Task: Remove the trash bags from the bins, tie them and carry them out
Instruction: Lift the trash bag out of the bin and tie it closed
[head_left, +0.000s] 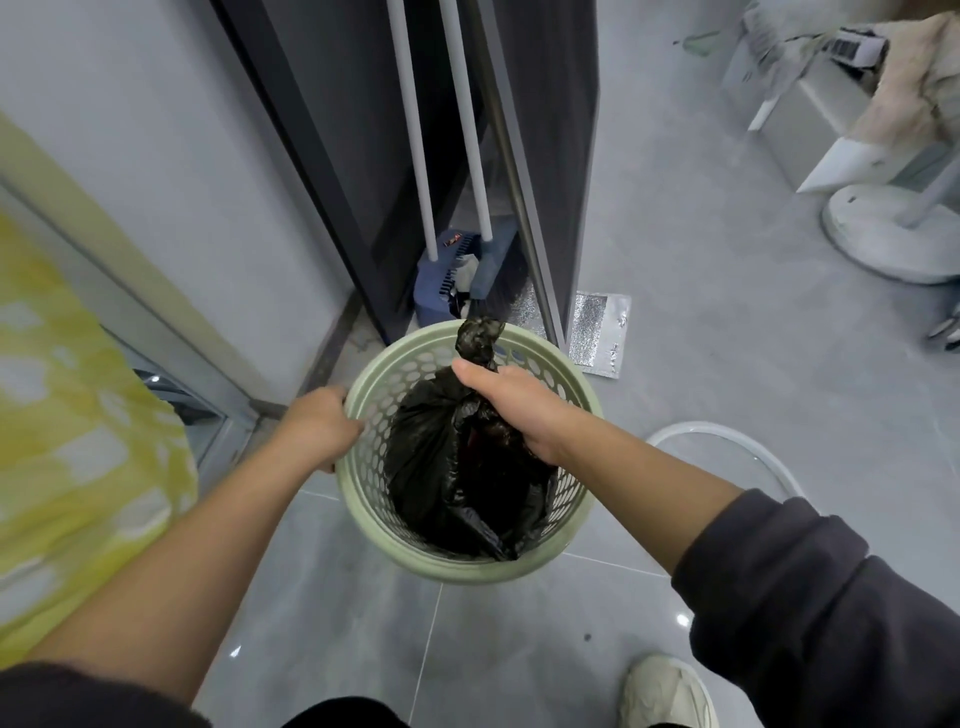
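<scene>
The right hand (511, 410) is clamped on the knotted neck of the trash bag (457, 488), which sits inside the bin (363, 467); the left hand (317, 426) grips the rim at nine o'clock. The bag may snag on the holes and tear if yanked.

You are standing in a lived-in home, in a tiled corner beside a dark sliding door frame (524, 171). The grey glossy floor tiles (727, 332), a blue broom and dustpan (457, 275) parked upright in the corner, and a small green perforated wastebasket (470, 564) with a black bin bag (441, 467) all point to domestic upkeep. A yellow patterned bedspread (67, 415) at your left, a white pedestal fan base (883, 234) and a draped beige throw (914, 78) suggest a bedroom or living space.
</scene>
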